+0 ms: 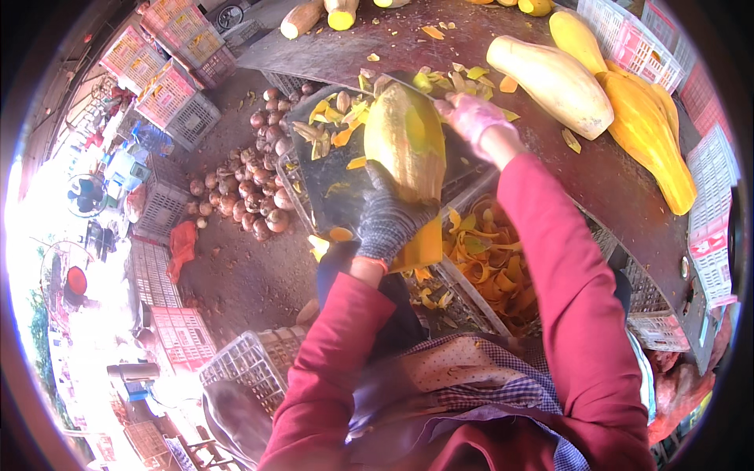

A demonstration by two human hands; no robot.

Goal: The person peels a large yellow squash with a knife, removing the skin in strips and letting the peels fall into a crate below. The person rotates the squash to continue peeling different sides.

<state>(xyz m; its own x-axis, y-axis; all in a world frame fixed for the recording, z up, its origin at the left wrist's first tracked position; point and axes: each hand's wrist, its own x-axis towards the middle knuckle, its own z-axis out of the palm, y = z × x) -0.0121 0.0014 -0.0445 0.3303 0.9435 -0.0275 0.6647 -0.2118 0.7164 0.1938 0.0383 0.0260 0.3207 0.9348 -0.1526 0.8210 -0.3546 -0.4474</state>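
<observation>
A large, partly peeled pumpkin (406, 144) with a pale striped rind and a greenish-yellow bared patch rests over a dark board (339, 197). My left hand (389, 215), in a grey knitted glove, grips its near lower side. Orange flesh (425, 247) shows below that hand. My right hand (477, 120), in a pinkish glove, is shut on the handle of a knife. The knife's thin blade (406, 82) reaches left across the pumpkin's far end, and the handle is mostly hidden by my fingers. Peel scraps (321, 132) lie on the board beside the pumpkin.
A crate of orange peelings (492, 259) stands below my right forearm. Whole pumpkins (551, 85) lie on the brown tabletop (542, 159) to the right. Onions (253, 188) are heaped on the floor at left, near stacked plastic crates (177, 106).
</observation>
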